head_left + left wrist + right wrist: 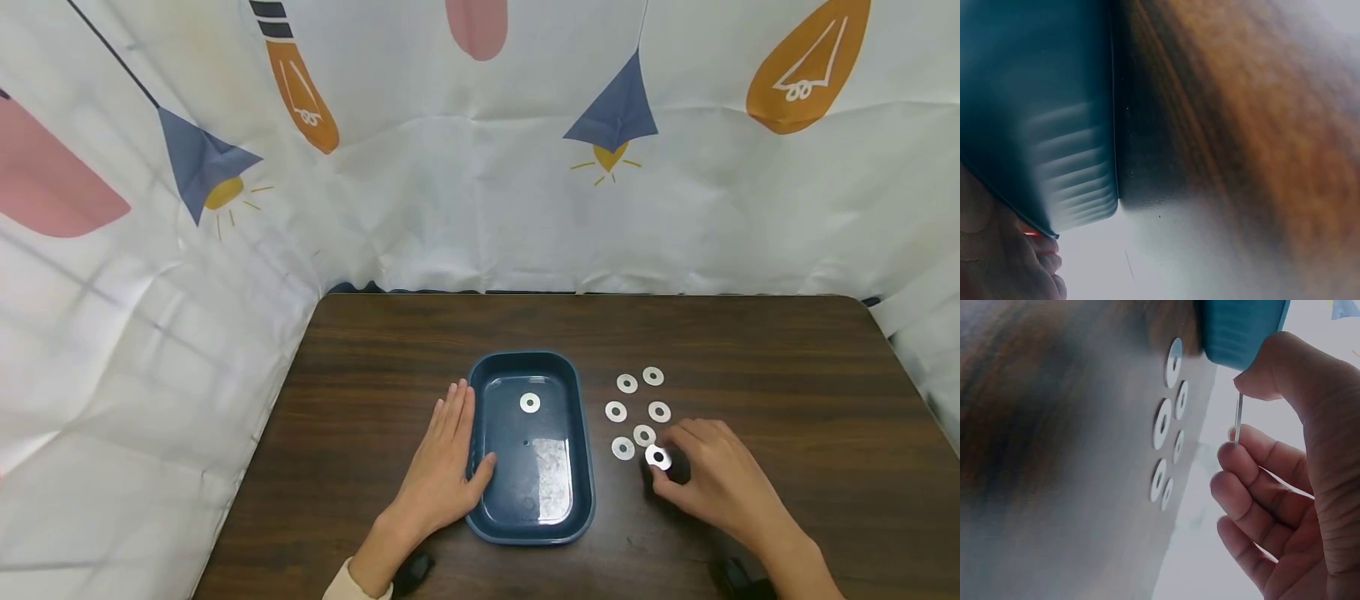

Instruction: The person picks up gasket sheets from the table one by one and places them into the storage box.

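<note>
My right hand (720, 479) pinches a flat metal washer (658, 457) by its edges, between thumb and fingertips. In the right wrist view this washer (1239, 419) is seen edge-on, lifted off the table. My left hand (444, 467) lies along the left side of a blue plastic tray (587, 500), fingers straight and the thumb over the rim. One washer (529, 411) lies flat inside the tray, towards its far end. Several more washers (622, 449) lie spread on the table between the tray and my right hand.
The brown wood-grain table (360, 375) extends around the tray on all sides. A white curtain (450, 217) with lamp prints hangs behind the table and along its left. Small dark objects, one a black piece (412, 572), sit by my wrists.
</note>
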A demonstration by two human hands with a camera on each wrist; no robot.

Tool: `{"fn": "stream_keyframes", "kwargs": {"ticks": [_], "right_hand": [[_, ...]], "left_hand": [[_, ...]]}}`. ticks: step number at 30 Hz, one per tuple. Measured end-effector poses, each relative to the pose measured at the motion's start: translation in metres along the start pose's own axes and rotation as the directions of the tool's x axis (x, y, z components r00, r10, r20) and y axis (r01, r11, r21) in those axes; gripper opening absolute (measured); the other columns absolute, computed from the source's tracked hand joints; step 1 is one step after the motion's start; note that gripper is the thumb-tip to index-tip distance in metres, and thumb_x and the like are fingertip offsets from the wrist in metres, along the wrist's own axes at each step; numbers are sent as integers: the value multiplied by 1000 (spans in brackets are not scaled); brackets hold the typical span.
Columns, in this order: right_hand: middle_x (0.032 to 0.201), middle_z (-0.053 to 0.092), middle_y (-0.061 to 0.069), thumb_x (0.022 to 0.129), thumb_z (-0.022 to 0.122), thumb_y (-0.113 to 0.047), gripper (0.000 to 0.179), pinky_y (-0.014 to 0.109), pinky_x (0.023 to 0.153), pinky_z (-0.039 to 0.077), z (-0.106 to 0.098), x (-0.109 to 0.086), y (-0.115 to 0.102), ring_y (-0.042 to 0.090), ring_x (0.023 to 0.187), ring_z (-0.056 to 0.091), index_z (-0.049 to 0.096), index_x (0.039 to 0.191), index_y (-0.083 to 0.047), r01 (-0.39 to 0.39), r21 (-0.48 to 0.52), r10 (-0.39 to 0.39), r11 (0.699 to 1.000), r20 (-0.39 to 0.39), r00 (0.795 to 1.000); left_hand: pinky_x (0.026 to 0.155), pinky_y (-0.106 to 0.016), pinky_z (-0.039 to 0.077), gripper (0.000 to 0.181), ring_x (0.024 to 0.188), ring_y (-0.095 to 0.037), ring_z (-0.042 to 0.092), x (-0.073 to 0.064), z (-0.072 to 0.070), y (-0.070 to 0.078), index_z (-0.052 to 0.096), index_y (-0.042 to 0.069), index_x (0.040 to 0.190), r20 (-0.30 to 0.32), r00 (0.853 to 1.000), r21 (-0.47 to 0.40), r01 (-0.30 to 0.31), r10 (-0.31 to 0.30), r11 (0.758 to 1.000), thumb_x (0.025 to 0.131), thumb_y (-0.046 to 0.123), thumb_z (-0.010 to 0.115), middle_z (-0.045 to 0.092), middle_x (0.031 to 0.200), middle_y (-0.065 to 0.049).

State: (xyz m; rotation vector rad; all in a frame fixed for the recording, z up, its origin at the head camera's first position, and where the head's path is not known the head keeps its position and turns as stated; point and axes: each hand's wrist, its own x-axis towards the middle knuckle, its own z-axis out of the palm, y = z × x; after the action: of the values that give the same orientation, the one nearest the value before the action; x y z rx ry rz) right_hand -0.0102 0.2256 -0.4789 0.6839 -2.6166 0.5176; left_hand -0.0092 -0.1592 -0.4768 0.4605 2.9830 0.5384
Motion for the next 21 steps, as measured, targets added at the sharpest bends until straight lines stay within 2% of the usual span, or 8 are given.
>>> {"fn": "stream_keyframes", "kwargs": {"ticks": [8, 21], "right_hand": [[81, 68, -9, 62, 85, -24, 27, 43, 82, 54, 1, 9, -2, 11, 75, 60, 72, 84, -16, 4, 9, -4, 1000, 4, 1000], [80, 70, -5, 67, 83, -22, 23, 46, 82, 55, -2, 24, -5, 14, 77, 64, 73, 86, -15, 8, 21, -9, 1000, 7, 1000]], "left_hand": [[136, -52, 17, 97, 169, -23, 1, -1, -1, -1, 6, 10, 171, -6, 1000, -5, -11, 11, 1000, 100, 46, 62, 6, 181, -10], [136, -51, 17, 95, 169, -21, -1, 0, 0, -4, 8, 9, 171, -15, 999, -9, -37, 37, 999, 99, 38, 62, 7, 181, -10]]}}
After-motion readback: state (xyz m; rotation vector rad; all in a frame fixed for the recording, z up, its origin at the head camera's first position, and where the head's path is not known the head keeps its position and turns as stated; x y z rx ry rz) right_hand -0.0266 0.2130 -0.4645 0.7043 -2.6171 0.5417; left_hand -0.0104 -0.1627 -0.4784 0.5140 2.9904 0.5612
